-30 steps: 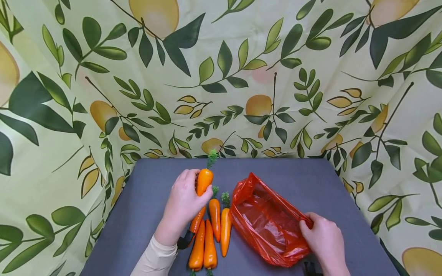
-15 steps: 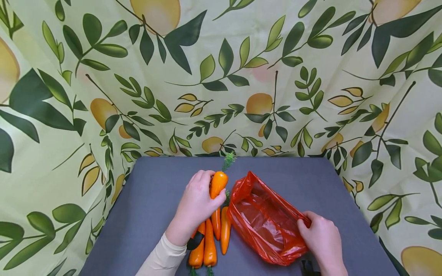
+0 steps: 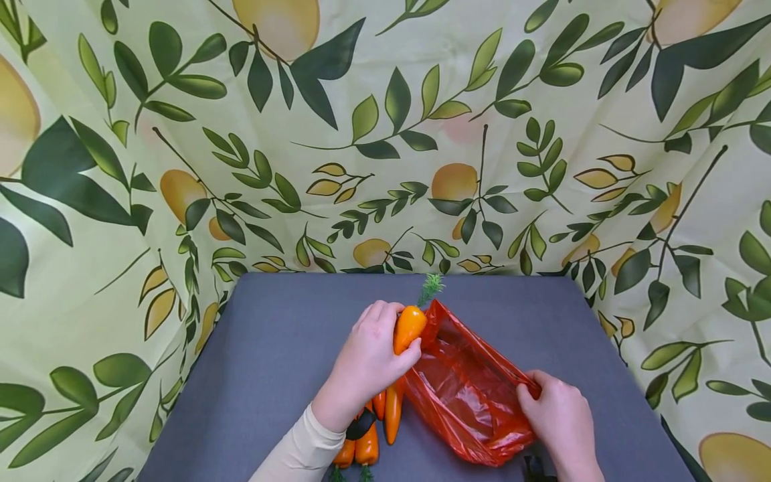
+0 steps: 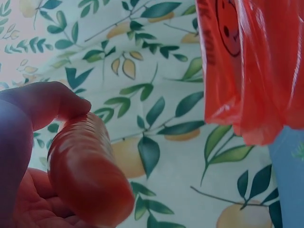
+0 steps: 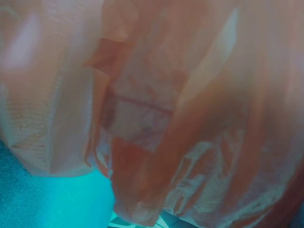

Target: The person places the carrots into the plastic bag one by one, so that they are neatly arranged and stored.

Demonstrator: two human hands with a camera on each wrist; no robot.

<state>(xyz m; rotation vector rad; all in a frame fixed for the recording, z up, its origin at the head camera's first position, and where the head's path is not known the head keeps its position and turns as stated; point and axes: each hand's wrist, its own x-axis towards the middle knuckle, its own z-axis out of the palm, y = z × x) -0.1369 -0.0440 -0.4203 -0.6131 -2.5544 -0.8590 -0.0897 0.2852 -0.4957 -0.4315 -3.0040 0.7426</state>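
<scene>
Compared with a second ago, we see the left hand [image 3: 369, 358], its grip clenched round a carrot [image 3: 408, 328], carried rightward to the mouth of the red bag [image 3: 466, 395], which the right hand [image 3: 557, 418] pinches open on the tabletop [image 3: 271, 348], so insertion appears imminent.

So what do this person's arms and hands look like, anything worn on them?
Both hands are bare: no gloves, and no rings that show. The left hand comes out of a long, cream-coloured sleeve that reaches the wrist, with a black strap or device under that wrist. The right hand shows no sleeve in the head view; a small black piece sits by its wrist at the picture's edge.
</scene>
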